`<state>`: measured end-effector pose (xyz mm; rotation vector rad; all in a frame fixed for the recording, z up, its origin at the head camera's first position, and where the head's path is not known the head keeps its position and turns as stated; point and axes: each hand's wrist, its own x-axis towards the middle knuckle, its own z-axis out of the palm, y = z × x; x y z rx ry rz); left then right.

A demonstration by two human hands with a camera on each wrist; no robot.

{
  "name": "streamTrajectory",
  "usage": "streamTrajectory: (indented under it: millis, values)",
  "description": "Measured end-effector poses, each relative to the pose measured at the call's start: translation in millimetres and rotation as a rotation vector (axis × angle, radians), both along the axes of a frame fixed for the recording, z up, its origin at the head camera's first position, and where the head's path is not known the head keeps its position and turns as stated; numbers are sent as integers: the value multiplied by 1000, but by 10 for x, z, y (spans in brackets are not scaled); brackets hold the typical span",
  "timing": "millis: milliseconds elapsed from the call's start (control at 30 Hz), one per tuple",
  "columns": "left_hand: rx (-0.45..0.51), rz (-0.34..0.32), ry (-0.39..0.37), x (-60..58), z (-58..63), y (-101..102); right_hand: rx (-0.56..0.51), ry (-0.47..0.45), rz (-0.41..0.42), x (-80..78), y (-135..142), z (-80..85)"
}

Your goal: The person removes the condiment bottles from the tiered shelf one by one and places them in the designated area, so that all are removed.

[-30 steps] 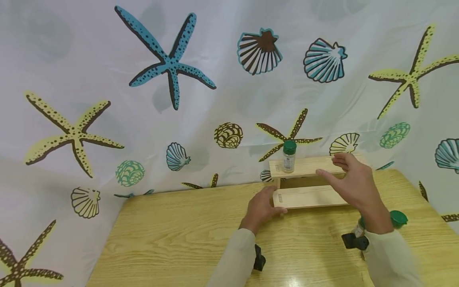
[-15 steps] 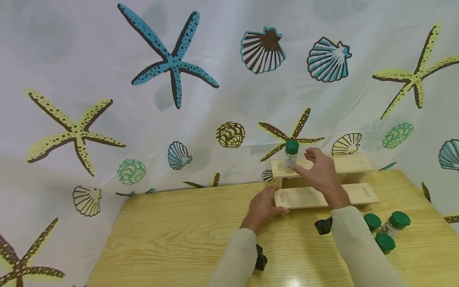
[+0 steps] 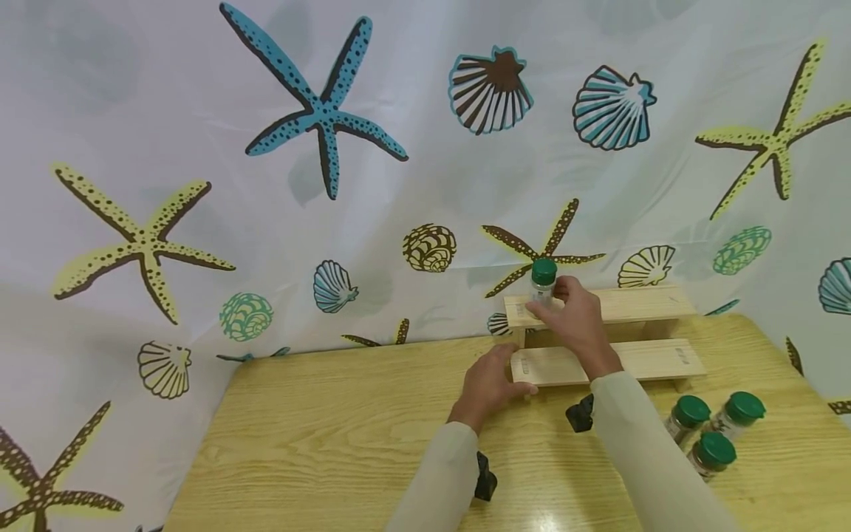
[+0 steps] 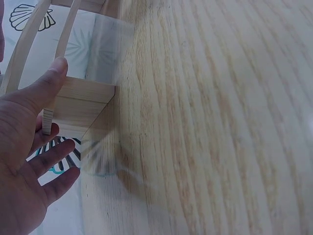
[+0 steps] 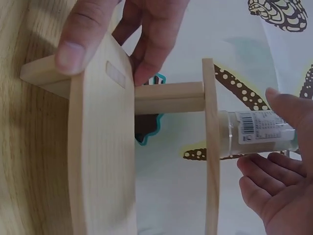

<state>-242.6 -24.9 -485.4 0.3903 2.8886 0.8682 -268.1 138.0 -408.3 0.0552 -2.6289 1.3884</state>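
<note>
A two-tier wooden shelf (image 3: 631, 360) stands at the back of the table, both boards pale and bare-grained. My left hand (image 3: 488, 388) holds the left end of the lower board, its thumb (image 4: 59, 66) on the front edge and fingers around behind. On the left end of the upper board stands a clear spice jar (image 3: 544, 270) with a green cap and a white label. My right hand (image 3: 577, 325) is around the jar from the right, thumb in front and fingers behind. In the right wrist view the jar's base (image 5: 227, 134) meets the upper board.
Three more green-capped spice jars (image 3: 714, 449) stand close together on the table, right of my right forearm. A white curtain (image 3: 425, 170) with starfish and shells hangs right behind the shelf. The wooden table (image 3: 299, 443) stretches out to the left.
My right hand has moved left across the shelf and come around the spice jar, which stays in place. The left hand keeps its hold on the lower board.
</note>
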Motion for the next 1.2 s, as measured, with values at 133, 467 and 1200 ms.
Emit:
streamTrajectory:
  millis: [133, 467, 1200]
  values:
    - [-1, 0, -8, 1, -6, 8, 21, 11, -28, -33, -37, -53]
    - [-8, -3, -14, 13, -17, 15, 26, 67, -83, -50, -72, -123]
    - [-18, 3, -8, -7, -4, 0, 112, 45, -42, -75, -24, 58]
